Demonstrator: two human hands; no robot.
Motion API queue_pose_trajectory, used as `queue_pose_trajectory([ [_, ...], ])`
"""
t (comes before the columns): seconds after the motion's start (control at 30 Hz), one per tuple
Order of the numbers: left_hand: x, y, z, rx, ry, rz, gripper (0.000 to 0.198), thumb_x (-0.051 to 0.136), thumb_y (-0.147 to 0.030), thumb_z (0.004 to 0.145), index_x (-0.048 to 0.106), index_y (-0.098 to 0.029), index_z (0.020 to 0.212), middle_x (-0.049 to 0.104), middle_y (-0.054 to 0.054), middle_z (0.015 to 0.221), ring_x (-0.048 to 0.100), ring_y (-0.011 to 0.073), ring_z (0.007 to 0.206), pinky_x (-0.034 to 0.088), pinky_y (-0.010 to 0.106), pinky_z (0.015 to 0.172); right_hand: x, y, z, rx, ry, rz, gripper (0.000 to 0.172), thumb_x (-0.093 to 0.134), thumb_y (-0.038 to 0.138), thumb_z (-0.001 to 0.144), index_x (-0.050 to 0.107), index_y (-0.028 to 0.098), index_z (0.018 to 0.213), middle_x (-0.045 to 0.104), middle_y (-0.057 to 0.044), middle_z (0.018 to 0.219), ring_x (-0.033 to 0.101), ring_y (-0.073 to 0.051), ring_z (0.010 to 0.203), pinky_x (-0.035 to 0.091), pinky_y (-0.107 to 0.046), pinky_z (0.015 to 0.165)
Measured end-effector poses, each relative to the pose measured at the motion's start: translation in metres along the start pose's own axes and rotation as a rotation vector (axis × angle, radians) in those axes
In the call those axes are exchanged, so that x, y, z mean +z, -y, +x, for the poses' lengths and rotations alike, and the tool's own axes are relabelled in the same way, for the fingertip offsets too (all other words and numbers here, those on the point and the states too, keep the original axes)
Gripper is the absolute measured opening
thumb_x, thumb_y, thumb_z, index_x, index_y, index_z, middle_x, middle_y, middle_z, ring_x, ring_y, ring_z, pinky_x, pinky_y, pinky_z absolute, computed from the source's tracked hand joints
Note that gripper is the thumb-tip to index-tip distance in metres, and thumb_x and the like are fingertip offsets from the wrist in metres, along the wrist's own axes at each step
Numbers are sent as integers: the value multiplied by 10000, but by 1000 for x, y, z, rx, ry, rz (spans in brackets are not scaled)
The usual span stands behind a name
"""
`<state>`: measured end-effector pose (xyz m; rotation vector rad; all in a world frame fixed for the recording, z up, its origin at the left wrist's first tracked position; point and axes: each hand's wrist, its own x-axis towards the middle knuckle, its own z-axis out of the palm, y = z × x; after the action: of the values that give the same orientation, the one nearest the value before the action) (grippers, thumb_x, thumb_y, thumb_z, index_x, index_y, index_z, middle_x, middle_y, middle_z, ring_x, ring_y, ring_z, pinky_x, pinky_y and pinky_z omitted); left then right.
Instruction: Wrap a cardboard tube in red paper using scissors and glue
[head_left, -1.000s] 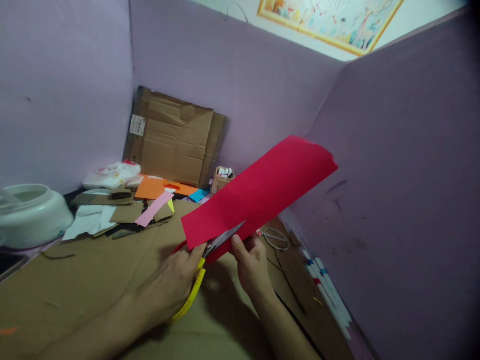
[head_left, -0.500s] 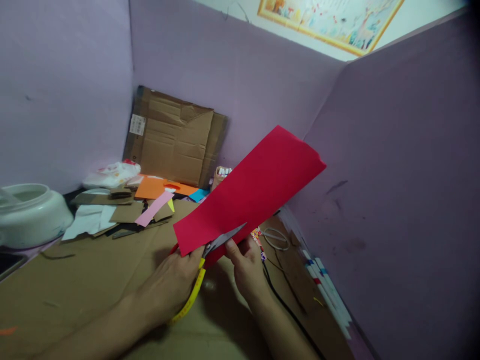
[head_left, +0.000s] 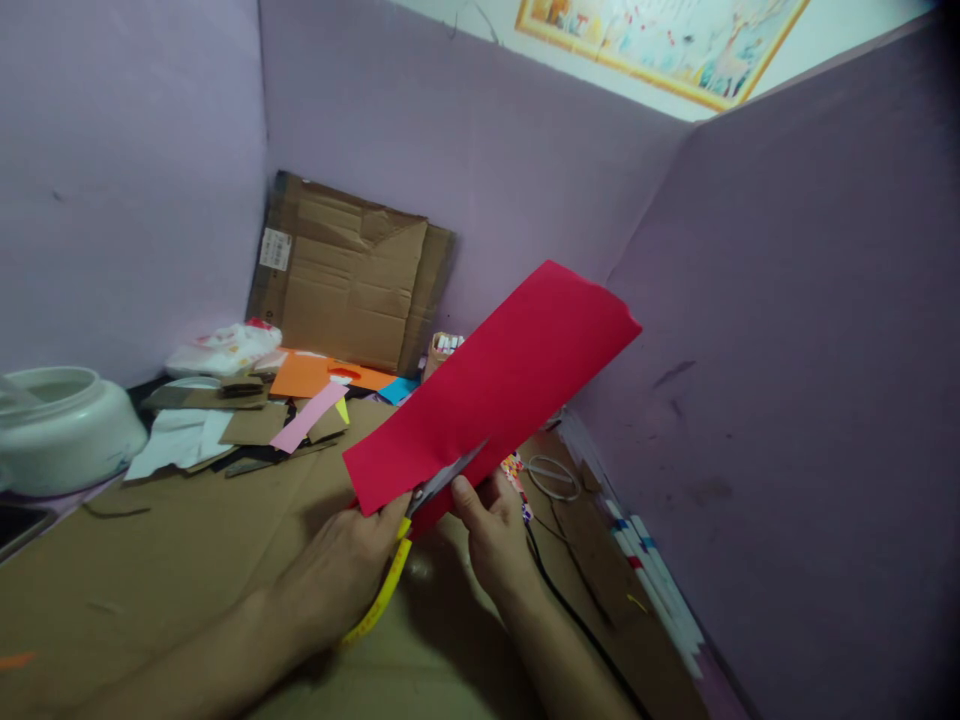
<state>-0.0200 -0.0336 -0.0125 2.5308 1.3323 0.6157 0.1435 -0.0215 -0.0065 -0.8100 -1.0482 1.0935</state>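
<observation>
A long sheet of red paper (head_left: 517, 360) slants up to the right in front of me, above the cardboard-covered table. My left hand (head_left: 349, 550) is closed around the scissors (head_left: 448, 478); a yellow handle shows below its fingers. The blades point up and right and lie in the paper's lower part, with the upper blade in front of the sheet. My right hand (head_left: 499, 535) pinches the paper's lower edge just right of the blades, thumb in front. Its other fingers are mostly hidden behind the paper.
Flattened cardboard (head_left: 349, 280) leans on the back wall. Paper and cardboard scraps, including a pink strip (head_left: 309, 418), lie at the back left near a white pot (head_left: 67, 430). White sticks (head_left: 656, 585) line the right wall; a black cable (head_left: 577, 615) runs beside my right arm.
The scissor blades have closed somewhat on the red paper. The sheet's far end has dipped slightly down and left. Both hands stay nearly in place.
</observation>
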Motion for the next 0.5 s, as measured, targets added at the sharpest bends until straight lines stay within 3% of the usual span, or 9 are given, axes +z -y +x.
queue_pose_trajectory([
  [0.2,-3,-2,0,-23,-3,4,321,348,-197,904,434,-179,1213,651,115,935,650,241,768,500,325,654,2,0,-1,21,32,-10,312,718,353,711,641,201,972,701,-78,1036,645,-243,946,513,-384,823],
  [0.5,-8,-7,-1,-44,-2,40,273,339,-184,904,541,-195,1086,633,129,1086,598,275,955,487,411,803,5,-3,-3,52,44,-2,272,719,325,697,647,213,934,716,-62,938,654,-189,812,517,-316,734],
])
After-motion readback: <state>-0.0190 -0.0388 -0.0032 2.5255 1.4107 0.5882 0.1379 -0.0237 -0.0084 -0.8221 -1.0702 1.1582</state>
